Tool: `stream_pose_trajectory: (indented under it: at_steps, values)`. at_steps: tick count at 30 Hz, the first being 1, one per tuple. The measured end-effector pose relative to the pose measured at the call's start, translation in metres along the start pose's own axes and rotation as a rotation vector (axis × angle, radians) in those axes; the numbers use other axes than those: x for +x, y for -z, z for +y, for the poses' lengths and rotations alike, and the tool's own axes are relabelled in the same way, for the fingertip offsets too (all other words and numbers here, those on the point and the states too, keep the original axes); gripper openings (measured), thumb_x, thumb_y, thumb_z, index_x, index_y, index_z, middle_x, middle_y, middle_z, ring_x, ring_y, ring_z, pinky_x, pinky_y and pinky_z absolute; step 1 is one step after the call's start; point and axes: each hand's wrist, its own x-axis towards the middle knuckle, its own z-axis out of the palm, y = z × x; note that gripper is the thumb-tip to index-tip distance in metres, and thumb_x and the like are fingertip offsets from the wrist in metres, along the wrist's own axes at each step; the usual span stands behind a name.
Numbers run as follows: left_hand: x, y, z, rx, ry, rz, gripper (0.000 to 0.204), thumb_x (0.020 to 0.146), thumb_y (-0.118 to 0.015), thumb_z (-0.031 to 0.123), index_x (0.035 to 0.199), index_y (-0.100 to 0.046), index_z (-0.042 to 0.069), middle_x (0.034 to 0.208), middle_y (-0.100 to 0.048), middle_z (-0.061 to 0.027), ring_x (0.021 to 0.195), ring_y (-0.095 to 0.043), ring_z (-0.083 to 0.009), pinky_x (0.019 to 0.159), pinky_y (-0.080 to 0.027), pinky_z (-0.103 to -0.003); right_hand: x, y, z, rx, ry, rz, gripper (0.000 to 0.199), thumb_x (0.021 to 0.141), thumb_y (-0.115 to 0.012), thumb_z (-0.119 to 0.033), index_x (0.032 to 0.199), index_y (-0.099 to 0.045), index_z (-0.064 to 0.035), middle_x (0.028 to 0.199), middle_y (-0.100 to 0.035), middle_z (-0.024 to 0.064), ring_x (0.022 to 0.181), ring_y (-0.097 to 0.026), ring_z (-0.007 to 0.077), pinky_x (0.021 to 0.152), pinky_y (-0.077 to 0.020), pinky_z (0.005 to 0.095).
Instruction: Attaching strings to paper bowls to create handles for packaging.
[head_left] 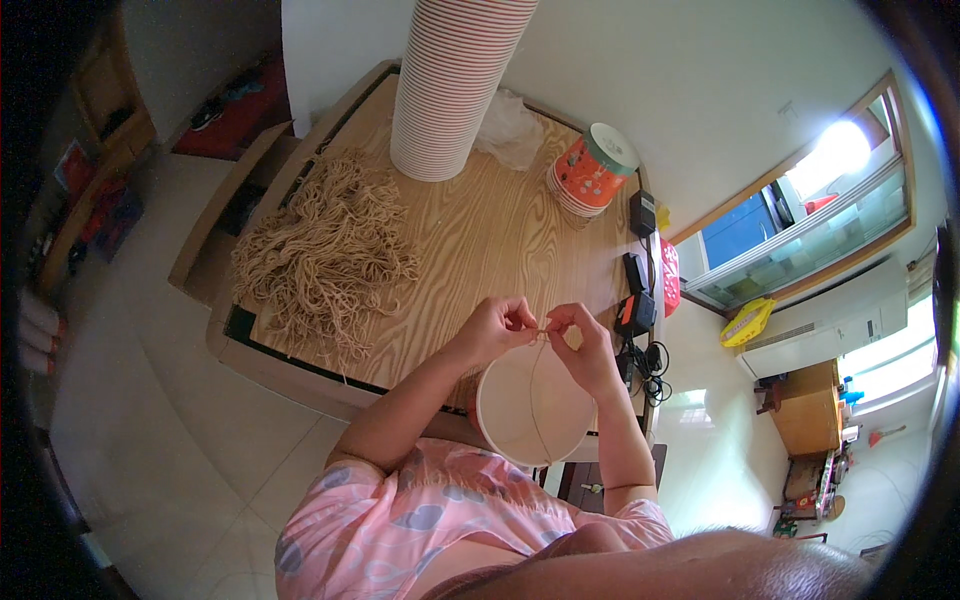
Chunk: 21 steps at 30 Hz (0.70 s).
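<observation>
A large white-lined paper bucket stands with its mouth toward me at the near table edge, between my forearms. A thin tan string runs across its opening, from the near rim to the far rim. At that far rim my left hand pinches the string between thumb and fingers. My right hand pinches it close beside, the fingertips of both hands nearly meeting. Whether there is a knot between them is too small to make out. To the left lies a loose heap of tan strings on the wooden table.
A tall stack of nested white paper buckets rises at the back. Right of it are crumpled clear plastic and upside-down orange-and-green buckets. Black adapters and coiled cables line the table's right edge. An open drawer juts out left.
</observation>
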Motion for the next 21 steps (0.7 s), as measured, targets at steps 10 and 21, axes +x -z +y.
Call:
stream_pose_trajectory:
  at_steps: [10,21]
  values:
    - [0.0,-0.001,0.001,0.045,-0.048,0.004,0.011,0.077,-0.068,0.003,0.076,-0.057,0.004,0.068,-0.058,0.0022,0.063,-0.055,-0.0039,0.057,-0.045,-0.02,0.0,0.001,0.027,0.167,-0.182,-0.134,0.011,0.084,-0.062,-0.003,0.094,-0.061,0.0019,0.085,-0.063,0.0036,0.084,-0.058,0.0096,0.079,-0.0456,0.0239]
    - [0.003,-0.001,0.007,0.044,0.063,0.047,0.011,0.078,-0.069,0.006,0.078,-0.059,0.003,0.07,-0.059,0.0008,0.064,-0.054,-0.0043,0.057,-0.045,-0.021,0.006,-0.002,0.018,0.094,-0.103,-0.072,0.007,0.08,-0.064,0.0,0.086,-0.06,0.0015,0.081,-0.062,0.0035,0.079,-0.057,0.0093,0.075,-0.0452,0.0238]
